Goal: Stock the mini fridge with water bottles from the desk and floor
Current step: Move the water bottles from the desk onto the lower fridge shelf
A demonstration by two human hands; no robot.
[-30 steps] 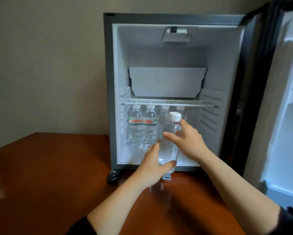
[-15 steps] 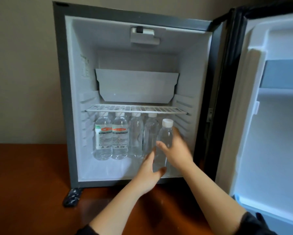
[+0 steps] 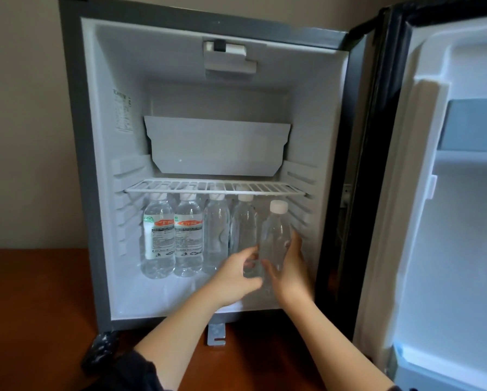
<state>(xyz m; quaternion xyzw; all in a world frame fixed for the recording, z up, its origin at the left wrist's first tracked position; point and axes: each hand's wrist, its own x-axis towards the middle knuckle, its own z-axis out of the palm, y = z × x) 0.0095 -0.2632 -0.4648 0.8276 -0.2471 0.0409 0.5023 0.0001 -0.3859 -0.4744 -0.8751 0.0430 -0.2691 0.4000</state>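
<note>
— Since half a second ago the bottle (image 3: pixel 274 238) has gone deeper into the fridge (image 3: pixel 75 165). It is upright under the wire shelf (image 3: pixel 214 187), ending the row of four bottles (image 3: pixel 188 235) left of the hands.

— Who has it?

— Mostly the right hand (image 3: pixel 291 266), wrapped round its lower half. Beside it the left hand (image 3: pixel 233 277) has bent fingers at the bottle's left side, too blurred to say whether it grips.

— How will it handle?

— Probably full, so weighty for its size. Thin, smooth plastic that gives when squeezed, so hold the middle, not the cap.

— Surroundings?

— White fridge floor beneath the hands, brown desk (image 3: pixel 33 292) below the forearms, door (image 3: pixel 462 221) open to their right.
</note>
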